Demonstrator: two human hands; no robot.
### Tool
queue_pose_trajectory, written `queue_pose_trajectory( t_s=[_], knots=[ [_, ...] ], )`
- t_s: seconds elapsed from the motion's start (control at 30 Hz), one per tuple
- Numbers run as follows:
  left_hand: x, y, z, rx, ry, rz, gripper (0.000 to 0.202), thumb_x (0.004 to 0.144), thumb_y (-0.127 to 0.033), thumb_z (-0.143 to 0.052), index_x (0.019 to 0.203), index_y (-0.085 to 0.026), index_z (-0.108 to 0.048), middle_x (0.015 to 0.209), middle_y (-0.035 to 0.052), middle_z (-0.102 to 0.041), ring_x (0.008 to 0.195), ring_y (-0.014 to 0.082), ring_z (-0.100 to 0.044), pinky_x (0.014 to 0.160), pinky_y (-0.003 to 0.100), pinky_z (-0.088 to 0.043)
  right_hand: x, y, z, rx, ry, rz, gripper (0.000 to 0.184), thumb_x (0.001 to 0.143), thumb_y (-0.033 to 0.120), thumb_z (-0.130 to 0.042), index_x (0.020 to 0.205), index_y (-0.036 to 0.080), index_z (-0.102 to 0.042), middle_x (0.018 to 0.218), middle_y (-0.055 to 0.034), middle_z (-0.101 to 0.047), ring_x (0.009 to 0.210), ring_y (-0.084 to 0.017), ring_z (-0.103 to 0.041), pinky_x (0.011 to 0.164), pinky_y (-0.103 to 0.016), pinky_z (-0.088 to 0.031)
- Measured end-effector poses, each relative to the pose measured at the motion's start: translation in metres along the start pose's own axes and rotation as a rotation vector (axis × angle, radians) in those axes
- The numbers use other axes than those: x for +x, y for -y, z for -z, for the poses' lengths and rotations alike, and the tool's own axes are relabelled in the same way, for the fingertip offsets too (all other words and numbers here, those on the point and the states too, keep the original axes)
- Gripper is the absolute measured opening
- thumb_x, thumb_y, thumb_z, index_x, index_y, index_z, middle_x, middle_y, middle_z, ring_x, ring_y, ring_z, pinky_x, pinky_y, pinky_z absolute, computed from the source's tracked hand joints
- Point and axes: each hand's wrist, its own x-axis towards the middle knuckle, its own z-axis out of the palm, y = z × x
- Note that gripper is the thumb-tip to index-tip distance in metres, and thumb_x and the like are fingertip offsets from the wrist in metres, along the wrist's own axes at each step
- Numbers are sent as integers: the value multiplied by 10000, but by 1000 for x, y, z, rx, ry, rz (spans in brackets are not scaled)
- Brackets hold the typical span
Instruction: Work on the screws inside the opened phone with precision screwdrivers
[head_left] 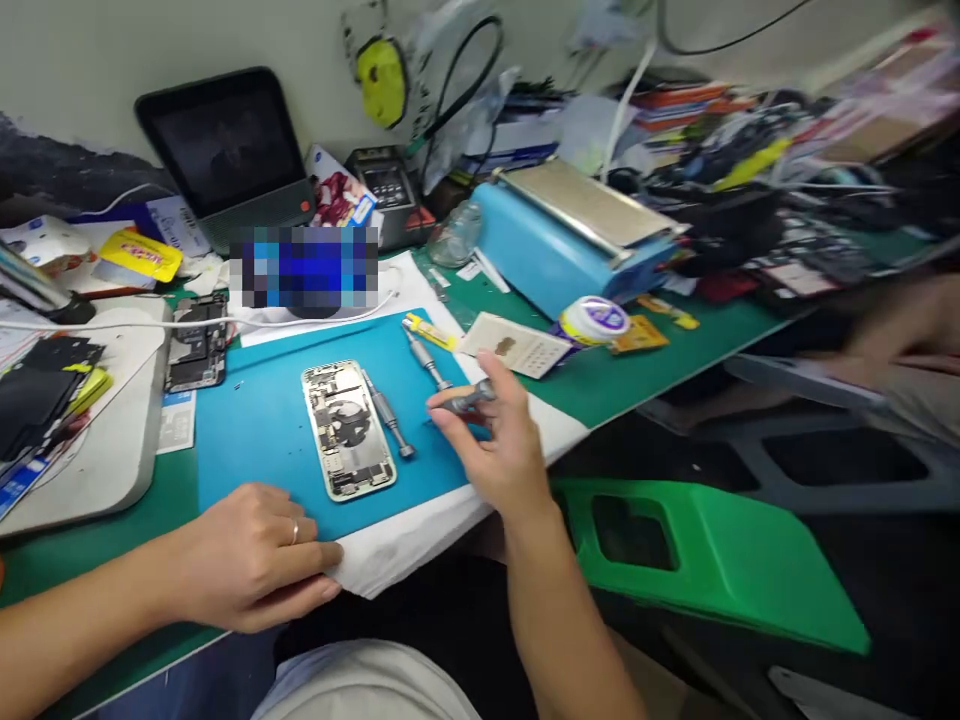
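Lying L of R grip [499, 455] w/ screwdriver [472, 398]: 1 opened phone [346, 425].

Blk display [217, 150], grn stool [739, 560]

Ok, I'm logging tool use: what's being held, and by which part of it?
The right hand holds a grey screwdriver-like tool by its body; nothing shows in the left hand.

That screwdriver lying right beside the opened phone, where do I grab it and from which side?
Take the screwdriver by its thick grey middle, probably from the right: the phone lies close along its left, and its capped end slants toward you, thin shaft pointing away.
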Motion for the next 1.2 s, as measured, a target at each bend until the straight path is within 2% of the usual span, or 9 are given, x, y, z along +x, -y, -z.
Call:
queue_pose_trajectory(
  t_s=[0.17, 0.53, 0.7, 0.8, 0.87, 0.93, 1.0, 1.07, 1.2],
  knots=[
    [-3, 1, 0, 8, 8, -1, 224, 1089, -232, -439, 1124, -162, -649, 663, -4, -577, 557, 179, -530, 541, 351, -322, 2, -3, -4, -60, -6, 218, 863, 989, 198, -658, 1663, 335, -136, 972, -35, -776, 848, -181, -767, 832, -353, -669],
    [1, 1, 2, 16, -2, -3, 249, 1090, -232, -426, 1098, -159, -664, 655, -6, -575, 548, 172, -535, 532, 344, -339, 4, -2, -1, -51, 16, 248, 812, 996, 201, -642, 1651, 332, -180, 998, -31, -788, 869, -173, -766, 831, -354, -665],
    [1, -1, 1, 34, 1, 0, 273, 1100, -259, -417, 1092, -155, -669, 659, 6, -602, 543, 174, -537, 534, 352, -318, -1, -2, 0, -45, -73, 276, 724, 953, 119, -662, 1570, 324, -345, 974, -19, -796, 799, -171, -781, 762, -350, -671],
    [2, -2, -2, 29, -7, -11, 329, 1106, -285, -404, 1034, -149, -695, 632, 12, -604, 518, 172, -533, 518, 363, -321, -5, 19, -1, 76, -180, 218, 578, 882, 42, -711, 1356, 311, -518, 932, 10, -804, 736, -184, -792, 775, -389, -680],
    [1, -2, -4, 17, -31, -13, 369, 1109, -295, -398, 980, -146, -709, 607, 11, -596, 500, 169, -527, 502, 370, -325, -5, 41, -5, 186, -229, 188, 593, 798, -21, -771, 1240, 308, -553, 974, 7, -815, 789, -213, -807, 692, -361, -685],
    [0, -2, -7, 13, -57, -13, 396, 1111, -304, -392, 944, -147, -714, 598, 12, -599, 494, 165, -529, 488, 371, -331, -2, 63, -13, 248, -152, 175, 501, 778, -18, -795, 1119, 279, -581, 985, -13, -821, 819, -224, -814, 625, -318, -683],
    [0, -2, -9, 9, -74, -6, 407, 1112, -311, -392, 920, -153, -714, 596, 13, -607, 493, 163, -536, 479, 371, -339, 2, 77, -26, 215, 14, 143, 351, 831, 27, -774, 1030, 262, -604, 967, -29, -822, 812, -214, -814, 630, -309, -689],
    [-1, -3, -11, 1, -90, -3, 410, 1109, -312, -397, 901, -154, -714, 593, 13, -610, 491, 165, -539, 474, 374, -346, 4, 81, -42, 162, 101, 153, 289, 889, 76, -743, 1073, 256, -612, 975, -39, -816, 840, -204, -813, 686, -320, -699],
    [-2, -3, -14, -4, -108, -13, 400, 1100, -306, -413, 883, -157, -713, 595, 13, -624, 490, 169, -550, 471, 372, -360, 2, 71, -66, 140, 120, 190, 387, 925, 102, -724, 1222, 261, -534, 1043, -37, -800, 916, -191, -811, 729, -306, -693]
  ],
)
